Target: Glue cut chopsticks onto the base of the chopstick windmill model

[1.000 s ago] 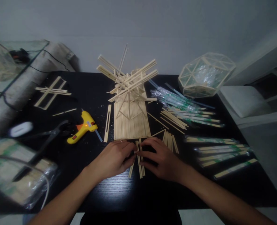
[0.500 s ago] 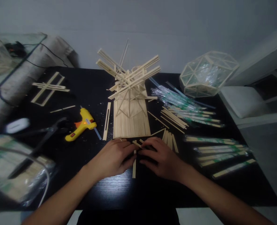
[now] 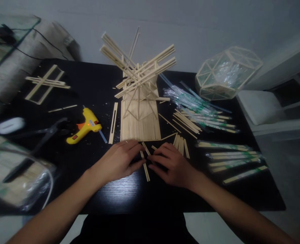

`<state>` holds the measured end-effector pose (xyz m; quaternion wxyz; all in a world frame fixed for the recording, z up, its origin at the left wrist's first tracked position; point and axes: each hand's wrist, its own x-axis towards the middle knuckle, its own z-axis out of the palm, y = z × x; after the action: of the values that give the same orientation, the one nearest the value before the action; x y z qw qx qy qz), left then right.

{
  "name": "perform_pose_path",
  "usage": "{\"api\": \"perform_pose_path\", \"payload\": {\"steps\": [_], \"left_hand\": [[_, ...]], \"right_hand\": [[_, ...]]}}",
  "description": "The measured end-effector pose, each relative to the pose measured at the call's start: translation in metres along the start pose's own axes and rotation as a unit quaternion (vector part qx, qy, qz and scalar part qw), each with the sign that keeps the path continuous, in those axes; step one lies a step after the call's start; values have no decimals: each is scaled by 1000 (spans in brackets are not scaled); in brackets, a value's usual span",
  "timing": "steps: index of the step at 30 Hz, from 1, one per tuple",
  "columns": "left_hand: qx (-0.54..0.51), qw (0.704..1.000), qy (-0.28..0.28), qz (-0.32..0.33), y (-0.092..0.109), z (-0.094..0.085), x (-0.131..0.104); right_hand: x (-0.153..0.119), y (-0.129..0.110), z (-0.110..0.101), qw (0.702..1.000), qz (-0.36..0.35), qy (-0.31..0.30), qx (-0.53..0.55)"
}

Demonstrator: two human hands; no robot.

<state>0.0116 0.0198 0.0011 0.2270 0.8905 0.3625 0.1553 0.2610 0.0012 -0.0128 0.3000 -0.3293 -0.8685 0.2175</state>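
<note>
Between my hands, short thin wooden sticks [image 3: 145, 169] lie on the black table. My left hand [image 3: 119, 159] has its thumb and fingers closed in around the upper end of these sticks from the left. From the right, my right hand [image 3: 174, 164] pinches another short stick [image 3: 146, 148] that slants beside them. Just beyond the fingers stands a windmill-like stick model [image 3: 141, 125] with a flat slatted base and crossed blades [image 3: 139, 76]. The fingertips hide parts of the small sticks.
A yellow glue gun [image 3: 85, 127] lies left of the model, near pliers [image 3: 50, 132] and a crossed stick frame [image 3: 46, 84]. Loose sticks [image 3: 186, 122] and wrapped chopsticks [image 3: 223, 145] lie at the right. A faceted frame [image 3: 227, 74] stands at the back right.
The camera view has shifted slightly. The short sticks between my hands have turned from nearly upright to a slant, and the stick at my right fingers has changed angle.
</note>
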Motion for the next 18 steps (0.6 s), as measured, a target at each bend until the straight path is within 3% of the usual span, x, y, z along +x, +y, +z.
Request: {"api": "perform_pose_path", "payload": {"steps": [6, 12, 18], "left_hand": [[-70, 997, -4, -17, -1, -5, -2], [-37, 999, -37, 12, -1, -11, -7], [16, 997, -76, 22, 9, -9, -7]], "right_hand": [[-1, 0, -2, 999, -4, -36, 22], [0, 0, -10, 996, -27, -68, 55], [-3, 11, -29, 995, 40, -66, 60]]}}
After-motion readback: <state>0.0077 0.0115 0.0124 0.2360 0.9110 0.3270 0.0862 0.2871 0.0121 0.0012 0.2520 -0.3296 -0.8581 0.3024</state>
